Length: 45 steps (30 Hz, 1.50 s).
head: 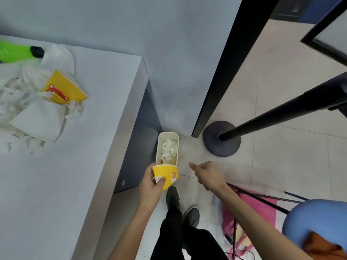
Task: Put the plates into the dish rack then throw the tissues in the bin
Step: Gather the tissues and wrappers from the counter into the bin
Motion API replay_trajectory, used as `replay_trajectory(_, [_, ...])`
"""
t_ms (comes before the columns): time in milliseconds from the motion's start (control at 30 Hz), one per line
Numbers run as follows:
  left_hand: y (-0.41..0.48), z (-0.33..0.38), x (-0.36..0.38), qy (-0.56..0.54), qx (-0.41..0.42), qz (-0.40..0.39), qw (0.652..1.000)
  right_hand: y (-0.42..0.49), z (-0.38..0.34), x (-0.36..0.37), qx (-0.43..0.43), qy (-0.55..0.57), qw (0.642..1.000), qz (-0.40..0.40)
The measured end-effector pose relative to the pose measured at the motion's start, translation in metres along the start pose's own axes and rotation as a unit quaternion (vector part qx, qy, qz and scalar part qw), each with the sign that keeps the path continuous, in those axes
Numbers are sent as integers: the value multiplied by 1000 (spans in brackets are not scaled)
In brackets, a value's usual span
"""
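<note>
— So where are the tissues (pixel 169 150)?
— Some lie in the white bin (pixel 168 133) on the floor. A big heap (pixel 28 109) sits on the table (pixel 90 156), well off to the left.
— And the hands?
— The left hand (pixel 150 186) grips a yellow cup (pixel 167 174) just over the bin's near end, and it is the one closer to the heap. The right hand (pixel 208 175) holds nothing.

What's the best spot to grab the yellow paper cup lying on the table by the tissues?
Probably pinch the yellow paper cup across its side wall near the rim, coming from the right. It lies tipped over on the grey table, and crumpled white tissues cover its left end.
</note>
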<state>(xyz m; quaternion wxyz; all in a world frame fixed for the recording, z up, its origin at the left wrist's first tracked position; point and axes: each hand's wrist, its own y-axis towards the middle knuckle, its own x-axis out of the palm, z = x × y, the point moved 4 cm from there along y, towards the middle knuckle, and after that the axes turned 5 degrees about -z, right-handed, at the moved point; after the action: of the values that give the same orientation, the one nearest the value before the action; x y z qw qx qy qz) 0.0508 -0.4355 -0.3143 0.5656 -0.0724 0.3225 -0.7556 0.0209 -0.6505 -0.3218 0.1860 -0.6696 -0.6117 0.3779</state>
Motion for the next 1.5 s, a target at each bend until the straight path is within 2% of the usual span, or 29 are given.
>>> replay_trajectory(267, [112, -79, 17, -31, -36, 35, 998, 122, 43, 31, -17, 46, 999, -13])
replay_trajectory(500, [211, -165, 45, 67, -21, 78, 994, 239, 104, 58, -74, 15, 997, -27])
replay_trajectory(733, [323, -231, 75, 176, 26, 52, 983, 355, 139, 87, -138, 29, 989, -38])
replay_trajectory(800, [351, -248, 80, 240, 28, 46, 969, 383, 144, 95, -161, 17, 986, -40])
replay_trajectory(933, [391, -275, 91, 402, 44, 3, 915, 419, 151, 110, -210, -46, 975, -50])
replay_trajectory(1067, [422, -298, 106, 481, 63, -73, 871, 445, 152, 125, -254, -122, 956, -74])
replay_trajectory(1167, [439, -316, 116, 459, 61, -138, 876, 458, 148, 137, -288, -188, 936, -76])
replay_trajectory(1267, [450, -328, 127, 463, 77, -161, 869, 471, 144, 144, -303, -233, 922, -64])
replay_trajectory(1367, [454, -336, 127, 452, 102, -131, 876, 481, 139, 155, -306, -276, 909, -59])
replay_trajectory(1500, [446, -334, 122, 401, 203, -66, 891, 492, 136, 168, -294, -326, 896, -59])
